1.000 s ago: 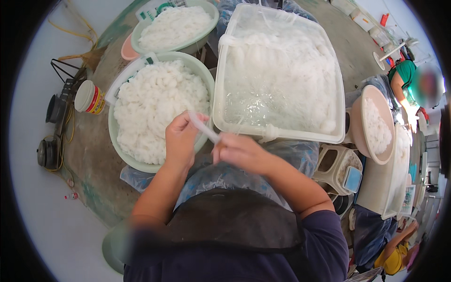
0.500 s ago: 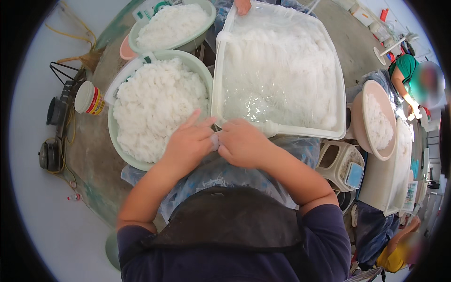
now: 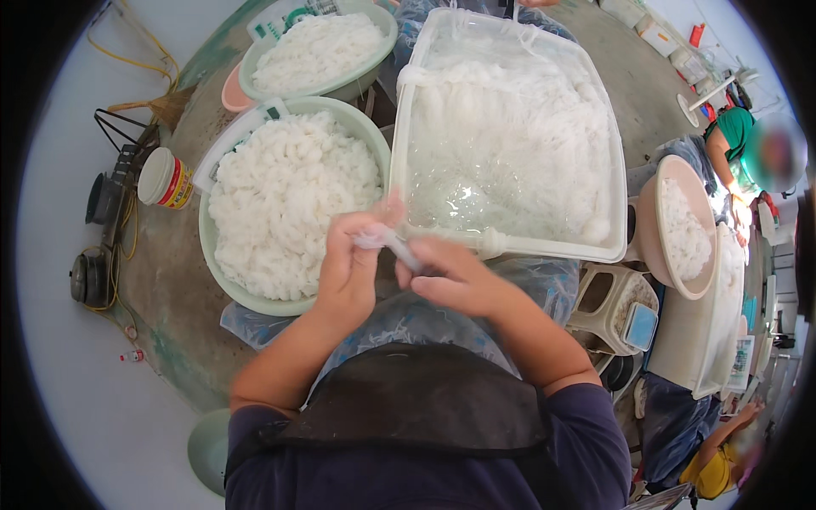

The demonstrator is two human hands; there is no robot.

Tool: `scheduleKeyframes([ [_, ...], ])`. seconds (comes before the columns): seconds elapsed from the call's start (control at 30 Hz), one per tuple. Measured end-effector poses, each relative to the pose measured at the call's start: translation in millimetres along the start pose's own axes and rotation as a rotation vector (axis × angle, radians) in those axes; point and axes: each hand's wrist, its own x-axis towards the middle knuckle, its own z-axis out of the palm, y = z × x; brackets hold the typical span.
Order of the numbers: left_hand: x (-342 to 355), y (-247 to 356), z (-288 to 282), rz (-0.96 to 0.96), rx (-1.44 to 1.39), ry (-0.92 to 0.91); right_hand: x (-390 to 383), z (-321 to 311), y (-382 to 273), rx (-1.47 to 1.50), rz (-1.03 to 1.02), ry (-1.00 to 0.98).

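Note:
In front of my chest, my left hand (image 3: pixel 350 259) and my right hand (image 3: pixel 455 276) are raised a short way apart. Between them runs a pale, greyish strip (image 3: pixel 399 247), smeared by motion, so its material is unclear. The left fingers close on its whitish end, and the right thumb and fingers pinch the other end. Just beyond my left hand stands a pale green basin (image 3: pixel 206 246) heaped with white fluffy clumps (image 3: pixel 289 191). Past my right hand lies a large white tray (image 3: pixel 557 248) holding shallow water and white fibrous stuff (image 3: pixel 527 144).
A second green basin (image 3: pixel 387 59) of white clumps stands farther back. Left on the floor is a lidded bucket (image 3: pixel 161 183). To the right are a plastic stool (image 3: pixel 595 319) and a pink basin (image 3: pixel 650 221). People sit at the far right; another person's hand (image 3: pixel 537 2) shows beyond the tray.
My hands have moved apart, the left one turning upward, and the pale strip now shows between them. The other person's hand at the tray's far edge has shifted right.

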Motion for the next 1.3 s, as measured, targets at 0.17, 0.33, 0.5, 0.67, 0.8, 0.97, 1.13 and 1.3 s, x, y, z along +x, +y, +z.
scheduleKeyframes([
  [0.17, 11, 33, -5, -0.404, -0.565, 0.005, 7, 28, 14, -0.376, -0.153, 0.056],
  [0.33, 13, 30, -55, -0.483, -0.123, -0.202, 14, 1, -4, -0.094, -0.070, 0.242],
  [0.5, 12, 17, -2, 0.344, 1.172, -0.199, 19, -2, -60, 0.474, -0.470, -0.375],
  [0.67, 8, 19, 10, 0.283, 0.514, -0.468, 21, -18, -44, 0.924, -0.512, 0.074],
  [0.8, 14, 18, 4, 0.194, 0.643, -0.142, 15, 8, -20, 1.001, -0.256, 0.344],
  [0.97, 23, 16, -21, 0.502, 1.232, -0.165, -5, 6, 28, 0.023, -0.059, 0.066],
  [1.13, 11, 4, -10, -0.270, -0.052, -0.106, 12, 13, 17, -0.461, -0.328, 0.298],
  [1.3, 20, 8, -32, 0.359, 0.987, -0.451, 10, -8, 4, -0.479, -0.127, 0.084],
])
